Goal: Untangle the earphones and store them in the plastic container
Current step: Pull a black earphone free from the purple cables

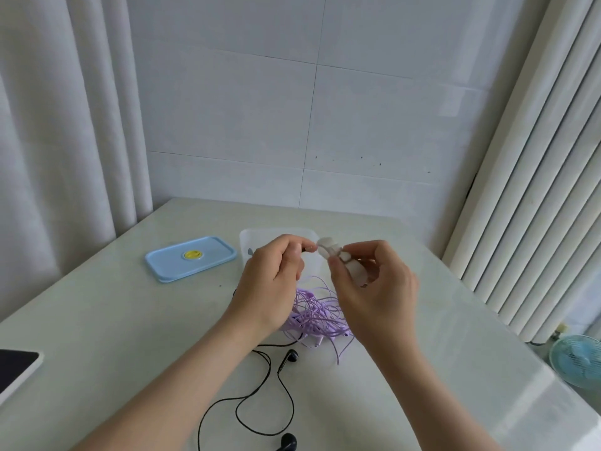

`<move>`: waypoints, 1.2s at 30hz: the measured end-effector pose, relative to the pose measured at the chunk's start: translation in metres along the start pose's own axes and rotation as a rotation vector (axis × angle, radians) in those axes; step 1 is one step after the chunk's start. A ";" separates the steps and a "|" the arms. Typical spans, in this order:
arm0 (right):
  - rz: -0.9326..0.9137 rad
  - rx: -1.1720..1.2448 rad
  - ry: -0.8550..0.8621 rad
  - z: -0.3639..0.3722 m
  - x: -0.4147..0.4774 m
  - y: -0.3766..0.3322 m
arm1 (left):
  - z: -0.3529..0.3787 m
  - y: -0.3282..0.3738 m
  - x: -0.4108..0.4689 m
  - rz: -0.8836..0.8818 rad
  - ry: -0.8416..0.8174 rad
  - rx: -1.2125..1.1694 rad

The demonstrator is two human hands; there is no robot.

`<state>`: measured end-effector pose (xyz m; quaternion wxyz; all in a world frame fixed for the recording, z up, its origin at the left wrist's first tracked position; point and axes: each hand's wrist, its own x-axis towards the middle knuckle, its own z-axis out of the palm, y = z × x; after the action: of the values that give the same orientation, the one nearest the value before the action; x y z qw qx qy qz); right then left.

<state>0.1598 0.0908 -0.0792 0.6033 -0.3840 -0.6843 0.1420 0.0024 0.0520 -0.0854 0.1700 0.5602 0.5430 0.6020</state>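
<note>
Now right hand point(374, 288) grips the coiled white earphone bundle point(327, 246), left hand point(276, 271) pinches its upper-left end, w/ clear plastic container point(260, 236) just behind, mid-frame.

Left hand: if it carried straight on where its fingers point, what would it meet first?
Probably the white earphone bundle pinched in the right hand; the left hand looks nearly touching it.

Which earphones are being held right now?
The white set, gripped by the left hand and right hand; the purple tangle and black pair lie on the table.
</note>
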 end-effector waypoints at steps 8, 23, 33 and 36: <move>0.027 0.029 -0.029 0.004 -0.002 0.000 | -0.006 0.019 -0.002 -0.024 -0.090 -0.189; -0.004 0.152 -0.075 0.006 0.000 0.005 | -0.005 0.014 -0.002 -0.260 -0.038 -0.367; -0.027 0.224 -0.117 0.005 -0.004 -0.001 | -0.008 0.015 0.001 -0.313 -0.135 -0.463; 0.017 0.278 -0.138 0.005 -0.003 -0.001 | -0.010 0.015 0.003 -0.336 -0.125 -0.536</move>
<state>0.1547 0.0898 -0.0817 0.6011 -0.2919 -0.6946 0.2665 -0.0012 0.0447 -0.0690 0.4418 0.4338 0.4385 0.6514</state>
